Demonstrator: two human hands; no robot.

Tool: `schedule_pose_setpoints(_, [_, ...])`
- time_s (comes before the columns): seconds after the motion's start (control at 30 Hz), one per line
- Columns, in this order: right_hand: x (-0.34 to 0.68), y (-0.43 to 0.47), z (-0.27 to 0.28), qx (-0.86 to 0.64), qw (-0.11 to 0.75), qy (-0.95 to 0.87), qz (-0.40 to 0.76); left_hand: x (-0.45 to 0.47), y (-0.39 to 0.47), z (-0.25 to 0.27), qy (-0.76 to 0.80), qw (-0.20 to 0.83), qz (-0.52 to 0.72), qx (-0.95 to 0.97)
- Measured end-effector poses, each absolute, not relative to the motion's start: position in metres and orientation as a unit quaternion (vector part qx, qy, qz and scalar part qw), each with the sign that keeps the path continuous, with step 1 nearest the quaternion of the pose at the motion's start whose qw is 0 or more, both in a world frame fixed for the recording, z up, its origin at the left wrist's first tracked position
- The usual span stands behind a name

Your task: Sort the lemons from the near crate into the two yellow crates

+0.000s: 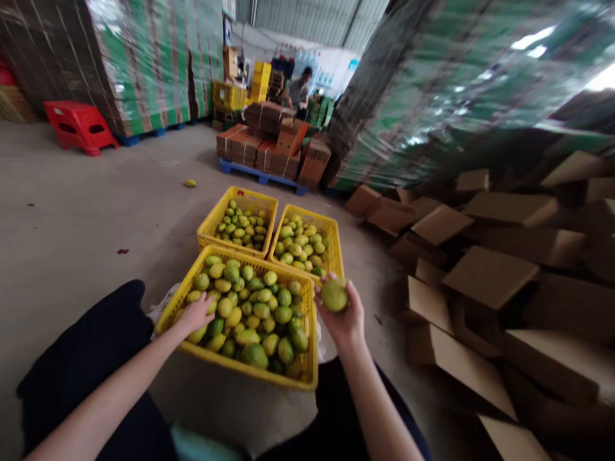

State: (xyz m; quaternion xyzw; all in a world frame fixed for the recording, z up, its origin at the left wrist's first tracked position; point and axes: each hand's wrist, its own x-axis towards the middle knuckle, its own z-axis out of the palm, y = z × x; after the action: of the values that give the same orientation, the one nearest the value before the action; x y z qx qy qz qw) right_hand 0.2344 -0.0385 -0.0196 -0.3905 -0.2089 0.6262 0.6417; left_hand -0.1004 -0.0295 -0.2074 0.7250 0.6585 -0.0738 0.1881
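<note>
In front of me, a yellow plastic crate (250,376) is filled with green and yellow lemons (262,310). My left hand (196,315) lies over its left side, fingers stretched out and touching the fruit; I see nothing gripped in it. My right hand (350,320) is raised just beyond the crate's right rim, its fingers wrapped round a yellow-green lemon (335,294). Behind the near crate stand two more yellow crates, the left crate (206,234) and the right crate (340,246), each holding similar lemons.
A heap of cardboard boxes (490,275) spreads along the right. Flattened cartons (276,157) sit on a blue pallet (262,176) ahead, with a person (301,93) behind. A red stool (81,125) stands at left. One lemon (191,183) lies on the floor. Wrapped stacks (158,57) rise behind.
</note>
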Motion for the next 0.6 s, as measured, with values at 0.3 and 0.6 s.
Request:
schedule_pose_setpoints(0.3, [0.207,-0.021,-0.065,-0.461,0.542,-0.064,0.700,-0.095,0.064,-0.170,0.666,0.108,-0.050,0.736])
schedule_pose_setpoints(0.6, [0.212,-0.023,-0.070,-0.517,0.525,-0.003,0.676,-0.076,0.092,-0.189,0.672,0.163,-0.034,0.722])
